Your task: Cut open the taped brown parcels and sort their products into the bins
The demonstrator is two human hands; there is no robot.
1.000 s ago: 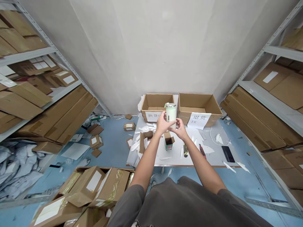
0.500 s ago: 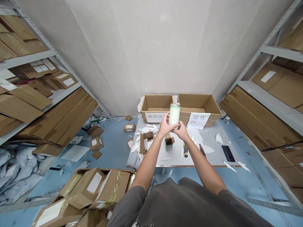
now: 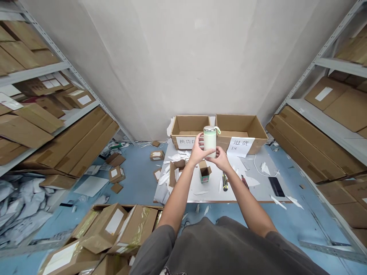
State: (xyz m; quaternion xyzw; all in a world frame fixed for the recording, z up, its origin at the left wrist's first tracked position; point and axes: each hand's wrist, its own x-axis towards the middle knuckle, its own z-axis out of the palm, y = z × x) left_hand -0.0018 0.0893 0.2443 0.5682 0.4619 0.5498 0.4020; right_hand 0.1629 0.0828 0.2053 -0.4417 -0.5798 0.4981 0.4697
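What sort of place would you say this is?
Probably a parcel-sorting or returns room: shelves stacked with cartons, a large box of taped parcels, and two open boxes with handwritten signs.

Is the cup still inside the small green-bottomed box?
No, both the left hand and right hand hold the cup above the table.

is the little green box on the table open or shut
Open: the small green box stands upright with its flaps spread and its dark inside showing.
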